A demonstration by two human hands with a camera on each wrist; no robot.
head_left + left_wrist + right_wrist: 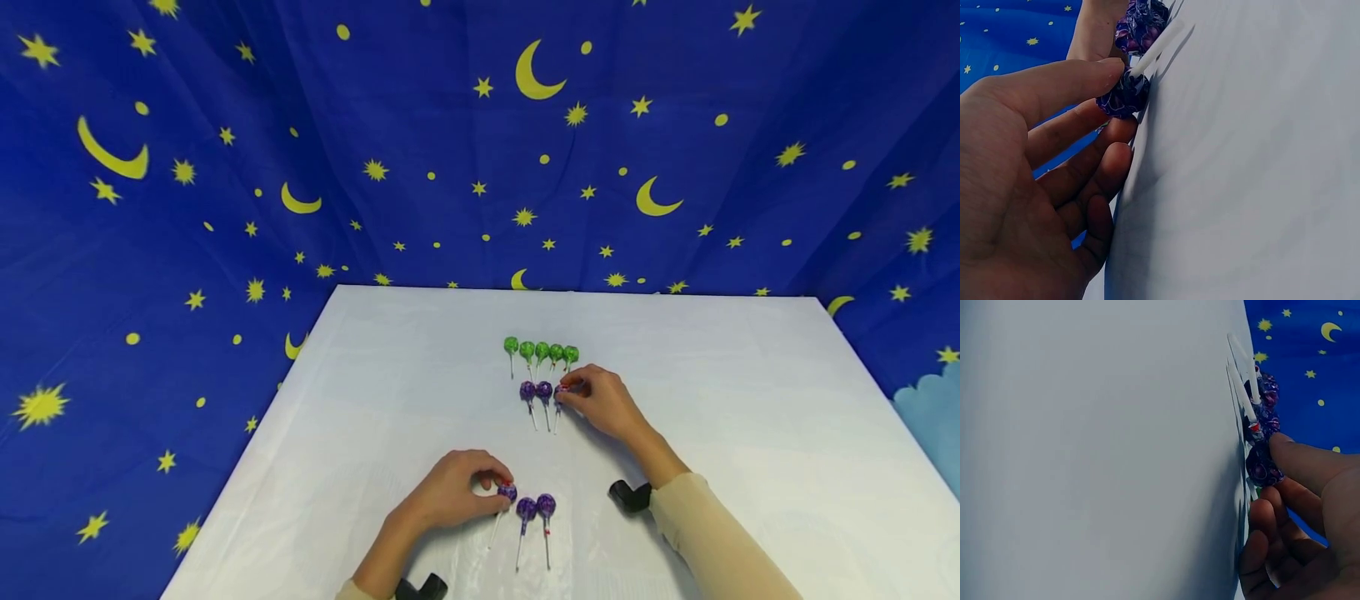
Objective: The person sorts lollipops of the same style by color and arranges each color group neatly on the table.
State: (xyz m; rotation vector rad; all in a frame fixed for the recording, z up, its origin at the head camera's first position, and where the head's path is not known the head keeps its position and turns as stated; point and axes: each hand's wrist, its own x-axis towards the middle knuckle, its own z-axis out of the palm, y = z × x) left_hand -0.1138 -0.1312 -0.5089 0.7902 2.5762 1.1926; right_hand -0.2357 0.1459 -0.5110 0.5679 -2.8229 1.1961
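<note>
Between thumb and fingers, my left hand (461,490) pinches the head of a purple-wrapped lollipop (1124,97) at the table's near side; its white stick points toward me. Just right of it lie two more purple lollipops (527,508). Farther up, my right hand (606,402) pinches another purple lollipop (1264,467) by its head, at the right end of a short row. Two purple lollipops (536,390) lie side by side on its left. Beyond this row, several green lollipops (542,351) lie lined up, sticks toward me.
The white table (750,400) carries all the lollipops. A blue cloth (450,125) with yellow moons and stars hangs behind it and along the sides. Black wrist-camera mounts (630,497) sit beside both wrists, close above the tabletop.
</note>
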